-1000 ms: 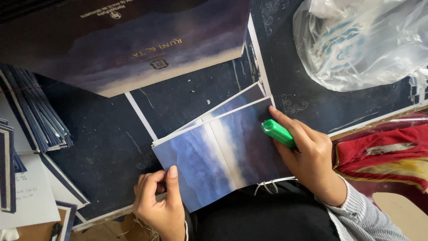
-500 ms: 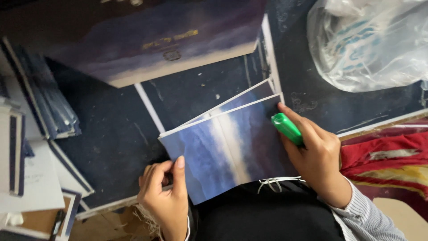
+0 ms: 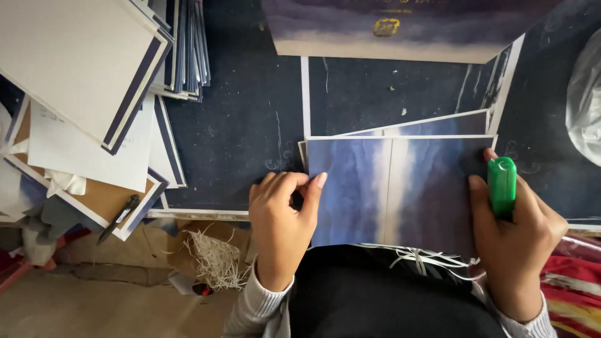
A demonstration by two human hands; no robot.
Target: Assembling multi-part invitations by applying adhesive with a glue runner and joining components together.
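A blue and white printed card sheet (image 3: pixel 388 188) lies on the dark table, on top of other similar sheets (image 3: pixel 438 124). My left hand (image 3: pixel 282 222) grips its left edge, thumb on top. My right hand (image 3: pixel 516 235) rests on the sheet's right edge and holds a green tube-shaped object (image 3: pixel 502 183) against it. White string ends (image 3: pixel 419 255) hang below the sheet near my lap.
A large dark box lid (image 3: pixel 400 28) lies at the top. Stacks of white and blue card covers (image 3: pixel 94 94) pile up at the left, with a black pen (image 3: pixel 119 218) on them. A clear plastic bag (image 3: pixel 585 109) sits at the right. Shredded paper (image 3: pixel 216 256) lies below the table edge.
The view has swung, so the sheet now lies square to me. My left hand has slid up to the sheet's left edge. My right hand still holds the green object at the right edge.
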